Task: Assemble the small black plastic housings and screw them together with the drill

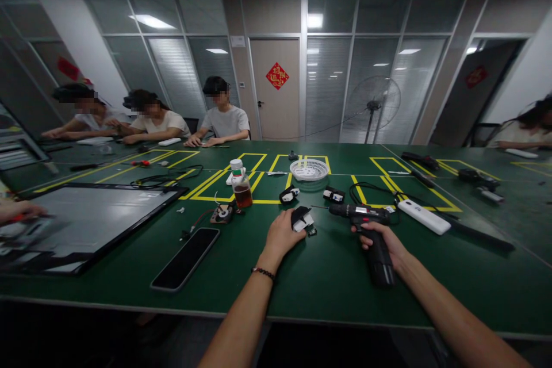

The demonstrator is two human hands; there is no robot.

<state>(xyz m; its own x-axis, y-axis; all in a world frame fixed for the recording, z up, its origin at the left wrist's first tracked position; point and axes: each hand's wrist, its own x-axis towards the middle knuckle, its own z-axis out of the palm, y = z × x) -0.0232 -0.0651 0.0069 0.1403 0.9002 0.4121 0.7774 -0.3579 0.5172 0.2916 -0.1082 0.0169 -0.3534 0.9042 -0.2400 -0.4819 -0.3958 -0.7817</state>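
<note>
My right hand (379, 244) is wrapped round the grip of a black cordless drill (371, 218), its long thin bit pointing left. The bit's tip ends just right of a small black-and-white device (302, 218), which my left hand (282, 233) grips against the table. Whether the tip touches it, I cannot tell. A tiny dark part (312, 232) lies beside my left fingers. Farther back stand two similar black-and-white pieces, one on the left (288, 194) and one on the right (333, 194). Behind these sits a white perforated basket (309, 170).
A phone (185, 259), a small motor-like part with wires (222, 214) and a bottle of brown liquid (242, 192) are on the left. A large flat panel (116, 218) lies farther left, by another person's hand (23, 211). A white power strip (423, 216) lies right.
</note>
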